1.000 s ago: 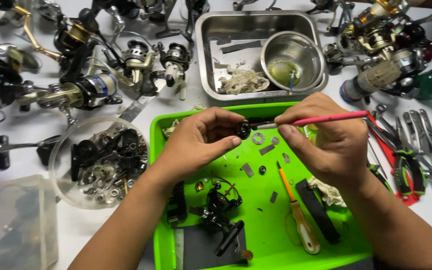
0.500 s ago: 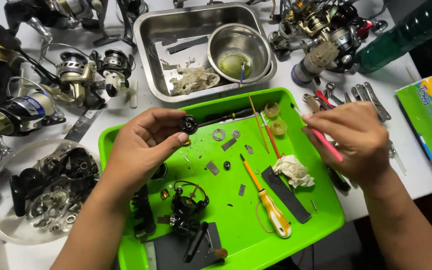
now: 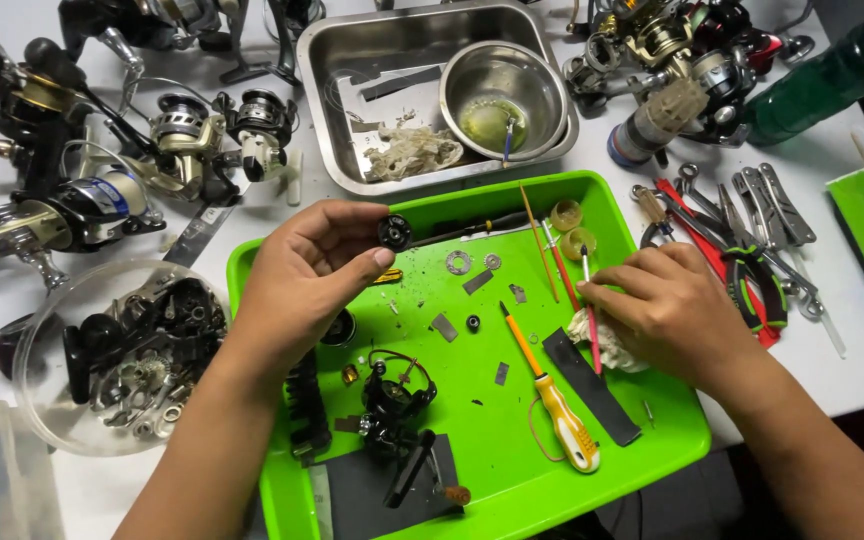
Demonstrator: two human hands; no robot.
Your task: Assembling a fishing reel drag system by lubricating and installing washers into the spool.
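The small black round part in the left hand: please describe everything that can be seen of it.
The small black round part is a dark, ring-like piece with a paler centre, and it looks like metal or hard plastic. The left hand pinches it between the thumb and fingertips and holds it above the upper left corner of the green tray. Only those fingers touch it. Its round face points up toward the camera. Finer detail is too small to tell.
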